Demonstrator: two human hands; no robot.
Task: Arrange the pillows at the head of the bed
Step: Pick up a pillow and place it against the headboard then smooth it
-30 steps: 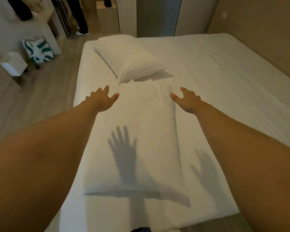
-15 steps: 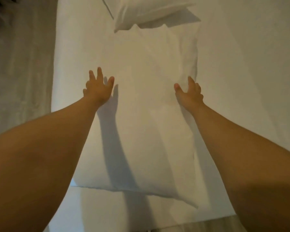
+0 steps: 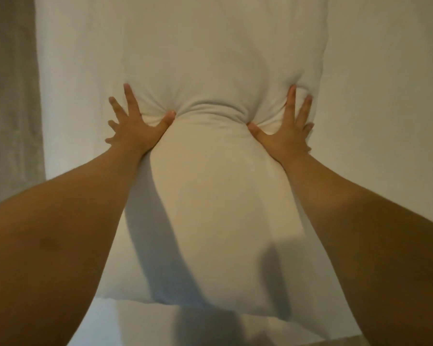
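Note:
A long white pillow (image 3: 210,216) lies lengthwise on the white bed (image 3: 385,101), running from the near edge up past the top of the view. My left hand (image 3: 135,129) presses on its left side and my right hand (image 3: 286,133) on its right side, about halfway along. On both hands the fingers are spread and straight. Both thumbs dig inward, and the fabric between them is bunched into a narrow waist with creases. The second pillow is out of view.
A strip of grey wood floor (image 3: 8,101) runs along the bed's left side. White sheet shows to the right of the pillow and at the near edge (image 3: 140,320), where my arms cast shadows.
My head has dropped closer to the bed, so the far pillow left the view. Both hands came down onto the pillow's sides and squeezed it inward, bunching the fabric.

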